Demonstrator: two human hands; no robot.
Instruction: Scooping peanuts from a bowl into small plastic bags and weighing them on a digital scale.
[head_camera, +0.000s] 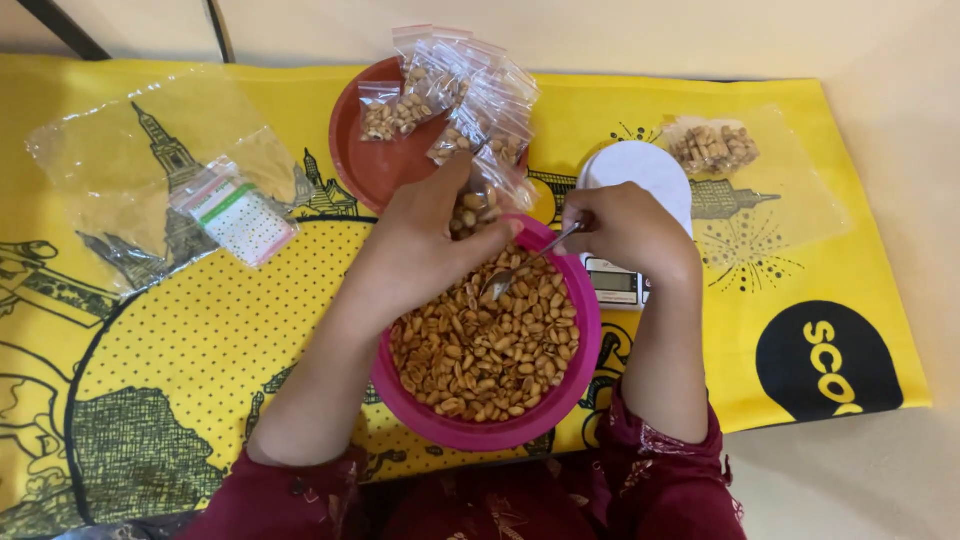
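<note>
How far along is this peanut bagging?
Done: several filled small bags lie on the red plate. In hand: the left hand holds a bag over the pink bowl while the right hand works a spoon. Left: the bowl holds many peanuts, and empty bags wait.

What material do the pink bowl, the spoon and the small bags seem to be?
Pink bowl: probably plastic, from its even colour and soft sheen.
Spoon: likely metal, grey with bright reflections.
Small bags: thin clear plastic film, glossy and creased, with the nuts showing through.
</note>
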